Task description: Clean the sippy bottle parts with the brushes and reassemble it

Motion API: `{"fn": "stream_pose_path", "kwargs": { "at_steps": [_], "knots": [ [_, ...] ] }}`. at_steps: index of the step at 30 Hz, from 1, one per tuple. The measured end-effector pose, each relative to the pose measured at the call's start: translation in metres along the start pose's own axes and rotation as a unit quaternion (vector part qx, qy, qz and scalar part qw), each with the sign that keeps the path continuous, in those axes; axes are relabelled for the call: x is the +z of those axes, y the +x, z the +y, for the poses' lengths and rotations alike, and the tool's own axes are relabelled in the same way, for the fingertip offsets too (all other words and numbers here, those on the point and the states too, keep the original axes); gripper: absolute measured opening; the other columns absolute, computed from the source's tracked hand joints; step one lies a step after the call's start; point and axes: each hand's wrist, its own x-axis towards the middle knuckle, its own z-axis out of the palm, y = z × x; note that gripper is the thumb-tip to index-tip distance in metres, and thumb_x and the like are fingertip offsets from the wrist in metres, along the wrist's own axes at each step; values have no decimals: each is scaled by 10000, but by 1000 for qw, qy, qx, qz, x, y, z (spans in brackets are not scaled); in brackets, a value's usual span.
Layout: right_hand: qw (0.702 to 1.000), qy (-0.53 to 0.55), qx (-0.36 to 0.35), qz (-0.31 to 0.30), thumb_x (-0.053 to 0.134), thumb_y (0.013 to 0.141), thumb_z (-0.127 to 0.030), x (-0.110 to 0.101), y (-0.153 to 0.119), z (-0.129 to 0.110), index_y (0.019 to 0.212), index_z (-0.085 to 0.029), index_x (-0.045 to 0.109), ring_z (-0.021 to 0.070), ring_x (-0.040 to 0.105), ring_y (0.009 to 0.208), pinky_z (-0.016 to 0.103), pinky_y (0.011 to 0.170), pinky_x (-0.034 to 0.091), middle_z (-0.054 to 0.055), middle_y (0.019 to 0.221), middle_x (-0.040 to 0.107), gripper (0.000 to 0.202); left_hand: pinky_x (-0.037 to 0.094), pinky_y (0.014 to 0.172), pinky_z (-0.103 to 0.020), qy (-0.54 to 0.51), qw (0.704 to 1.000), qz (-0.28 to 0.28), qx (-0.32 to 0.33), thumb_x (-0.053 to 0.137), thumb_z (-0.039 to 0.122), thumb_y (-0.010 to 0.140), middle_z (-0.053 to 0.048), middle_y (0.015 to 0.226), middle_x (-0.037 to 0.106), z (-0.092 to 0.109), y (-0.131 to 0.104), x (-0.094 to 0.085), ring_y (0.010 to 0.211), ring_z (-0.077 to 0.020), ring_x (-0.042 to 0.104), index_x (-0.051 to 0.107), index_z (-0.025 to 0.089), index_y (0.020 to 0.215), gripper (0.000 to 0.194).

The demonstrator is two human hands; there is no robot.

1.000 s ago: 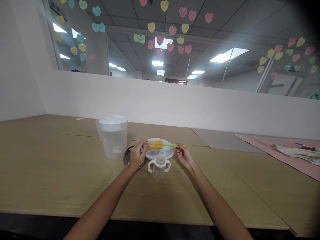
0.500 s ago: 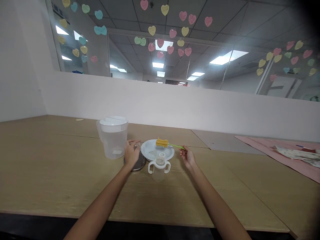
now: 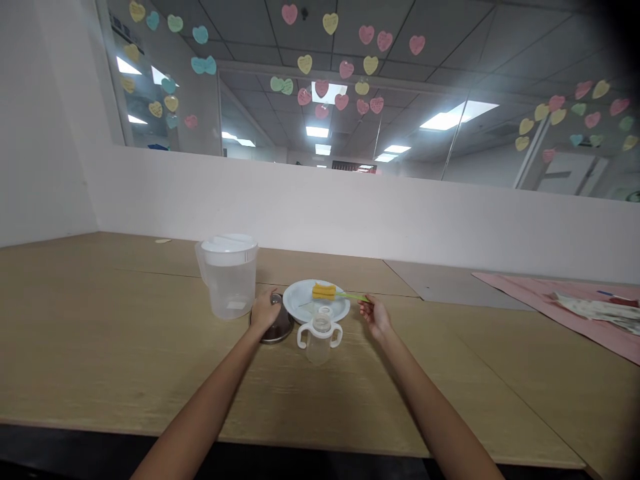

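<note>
My right hand (image 3: 374,316) grips the thin green handle of a bottle brush (image 3: 324,292). Its yellow sponge head points left, over the white plate (image 3: 295,311). At the dark, metal-rimmed round dish (image 3: 281,329), my left hand (image 3: 263,313) has its thumb and fingers curled around a small pale thing that I cannot make out. In front of the plate stands a clear baby bottle (image 3: 319,348), upright and uncapped, with a white two-handled ring around its neck. A small clear piece (image 3: 325,311) shows just behind the bottle's mouth.
A lidded clear pitcher (image 3: 231,287) of liquid stands left of my left hand. To the right, a pink mat (image 3: 565,320) carries a patterned cloth (image 3: 595,310), beside a grey mat (image 3: 450,287). A white wall (image 3: 300,207) rises behind the table.
My left hand has lowered slightly at the dark dish, and the clear thing by its fingers shows less. The brush head has dipped a little; my right hand keeps its hold.
</note>
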Motion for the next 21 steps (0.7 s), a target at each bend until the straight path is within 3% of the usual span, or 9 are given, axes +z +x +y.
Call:
{"fn": "stream_pose_path", "kwargs": {
  "at_steps": [3,6,8,11,14,21],
  "knots": [
    [1000,-14,5,12,522,725,-130,6,-6,-1,641,-139,511,63,464,322,147,307,397,-2,468,579,85,357,906,-328,1,999,19,36,444,101,669,-80,1125,567,12,-6,-5,1043,-208,494,542,162,1059,406],
    [999,-34,-7,-14,563,707,-167,12,-13,-3,674,-134,530,74,468,332,168,308,396,-11,482,578,57,339,909,-337,11,992,31,124,425,149,732,-44,1075,586,26,-14,-10,1028,-198,477,574,189,997,306],
    [998,-47,-8,-47,575,699,-189,15,-18,-4,683,-133,535,78,476,343,177,318,400,-8,497,584,71,329,890,-360,34,978,5,207,417,232,788,-18,1007,617,35,-21,-11,1012,-205,473,612,213,903,228],
    [996,-49,2,-72,572,699,-198,16,-21,-5,689,-134,536,79,485,358,178,334,406,-4,512,590,74,284,888,-394,71,956,-62,277,366,358,843,5,994,629,42,-30,-8,1062,-221,430,644,241,832,303],
    [997,-43,19,-53,548,717,-173,16,-20,-6,684,-132,534,75,482,357,170,330,400,-3,504,585,54,236,906,-421,97,948,-105,285,321,420,856,12,1038,613,42,-35,-3,1095,-228,390,655,266,850,367],
    [998,-40,44,-30,528,742,-145,14,-15,-3,660,-132,524,62,466,342,149,321,394,12,497,593,84,152,947,-453,127,941,-140,281,277,439,865,12,1018,615,42,-35,-3,1098,-231,377,651,287,883,405]
  ]
}}
